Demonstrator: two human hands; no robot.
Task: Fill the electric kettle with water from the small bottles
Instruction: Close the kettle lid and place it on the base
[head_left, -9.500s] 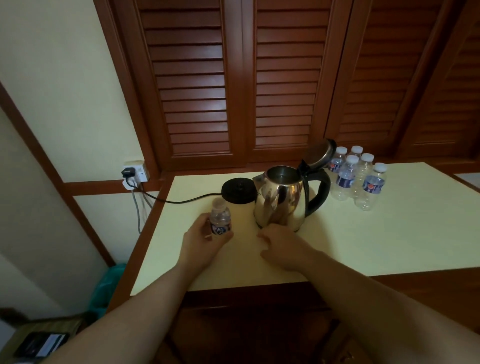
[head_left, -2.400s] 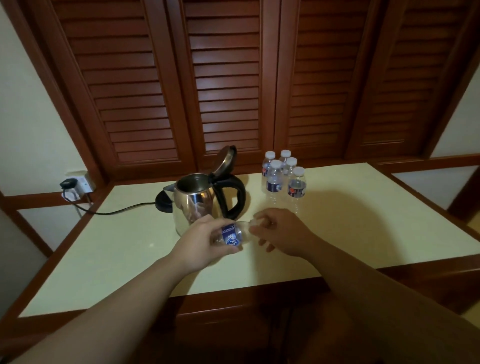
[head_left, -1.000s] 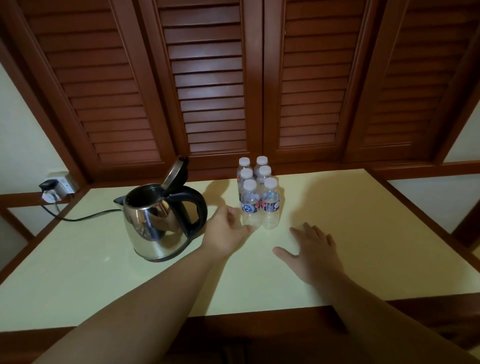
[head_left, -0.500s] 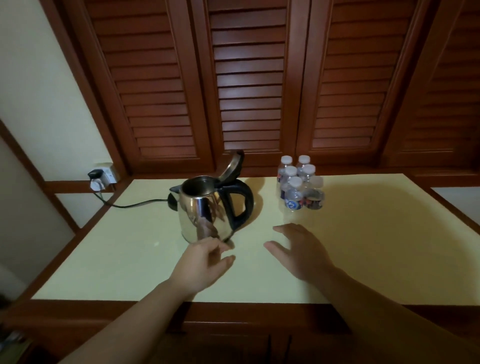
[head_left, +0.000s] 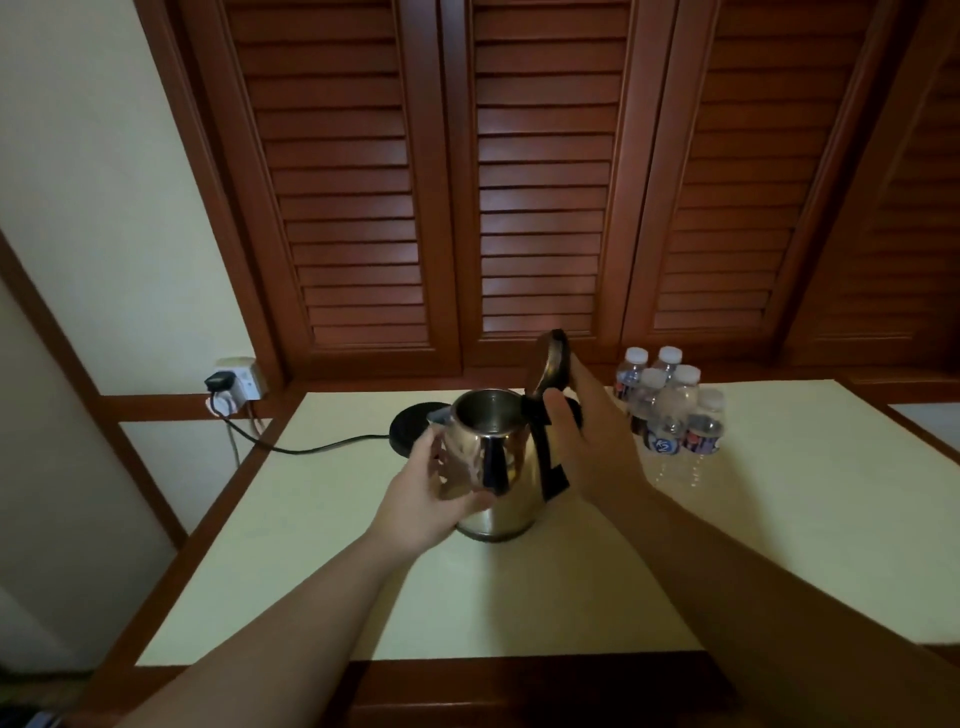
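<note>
Nearest the viewer, two bare forearms reach out over the front edge of a pale yellow table (head_left: 322, 582) with a dark wooden rim. The left hand (head_left: 423, 499) cups the left side of the kettle (head_left: 501, 467), with the fingers wrapped around the shiny steel wall and the thumb lying low across its front. The right hand (head_left: 587, 441) is at the black handle (head_left: 548, 457) on the kettle's right side; the thumb sits near the top of the handle, close to the hinge, and the fingers go behind it, so it appears to grasp the handle, though the far fingers are hidden.

The kettle stands upright near the middle of the table, its long axis vertical and its base on the tabletop. Its spout (head_left: 439, 415) points left and a little away from the viewer, while the handle faces right. The lid (head_left: 548, 361) is swung open and stands nearly upright above the handle, leaving the mouth uncovered; the inside looks dark, and no water level can be made out.

Just behind the kettle, to its left, lies the round black base (head_left: 410, 431), with a black cord (head_left: 311, 447) running left off the table to a wall socket (head_left: 236, 384). To the right, well apart from the base, a cluster of small bottles (head_left: 670, 410) with white caps stands upright. Behind everything rise dark red-brown slatted doors (head_left: 535, 182).
</note>
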